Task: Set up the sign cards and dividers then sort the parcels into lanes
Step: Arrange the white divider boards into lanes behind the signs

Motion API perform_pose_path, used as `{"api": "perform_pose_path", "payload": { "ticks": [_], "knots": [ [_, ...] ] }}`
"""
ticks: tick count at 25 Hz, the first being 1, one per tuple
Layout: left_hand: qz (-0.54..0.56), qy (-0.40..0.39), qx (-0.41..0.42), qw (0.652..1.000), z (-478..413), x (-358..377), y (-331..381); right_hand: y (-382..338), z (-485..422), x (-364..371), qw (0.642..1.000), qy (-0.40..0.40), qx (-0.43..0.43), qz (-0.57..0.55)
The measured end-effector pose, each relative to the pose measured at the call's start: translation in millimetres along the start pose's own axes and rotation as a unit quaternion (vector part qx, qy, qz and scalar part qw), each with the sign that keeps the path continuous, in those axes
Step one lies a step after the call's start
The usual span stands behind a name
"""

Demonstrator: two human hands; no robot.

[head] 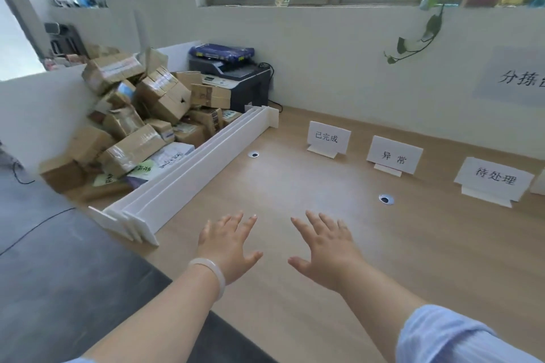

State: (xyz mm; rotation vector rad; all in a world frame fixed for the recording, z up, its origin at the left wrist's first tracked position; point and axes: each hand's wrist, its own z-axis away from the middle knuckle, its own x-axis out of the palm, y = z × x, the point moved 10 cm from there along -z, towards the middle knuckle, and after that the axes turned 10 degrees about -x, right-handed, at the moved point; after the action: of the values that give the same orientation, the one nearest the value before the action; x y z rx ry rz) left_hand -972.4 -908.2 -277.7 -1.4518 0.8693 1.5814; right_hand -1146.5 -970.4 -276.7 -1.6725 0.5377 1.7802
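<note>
Your three sign cards (394, 155) already stand in a row on the bench (295, 318), ahead of your right grip (327, 253) and off to its right, well apart from it. A sliver of what may be a fourth card shows at the far right edge, too cut off to tell. The card step looks done, or nearly so.

The dividers (188, 174) are not laid out. They lie bundled together as one long white stack, ahead and to the left of your left grip (227, 247), with their near end close to it but not touching. Beyond that stack, farther left and well apart from both grips, the parcels (138, 115) sit in one jumbled heap, none sorted.

With no lanes marked, I judge most of the task is left: spread the dividers between the cards, then move the parcels across.

Both grips are empty, fingers straight and spread, palms down over bare bench, side by side and apart. Whether they touch the surface, I cannot tell.
</note>
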Motion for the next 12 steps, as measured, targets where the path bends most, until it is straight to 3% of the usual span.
{"api": "perform_pose_path", "payload": {
  "ticks": [8,12],
  "knots": [
    [0.018,-0.02,-0.085,0.996,-80,1,-104,-40,-139,5,0.998,-0.021,-0.026,-0.057],
    [0.086,0.0,-0.146,0.986,-134,-15,-164,-54,-205,-8,0.993,0.008,-0.03,-0.115]
  ]
}}
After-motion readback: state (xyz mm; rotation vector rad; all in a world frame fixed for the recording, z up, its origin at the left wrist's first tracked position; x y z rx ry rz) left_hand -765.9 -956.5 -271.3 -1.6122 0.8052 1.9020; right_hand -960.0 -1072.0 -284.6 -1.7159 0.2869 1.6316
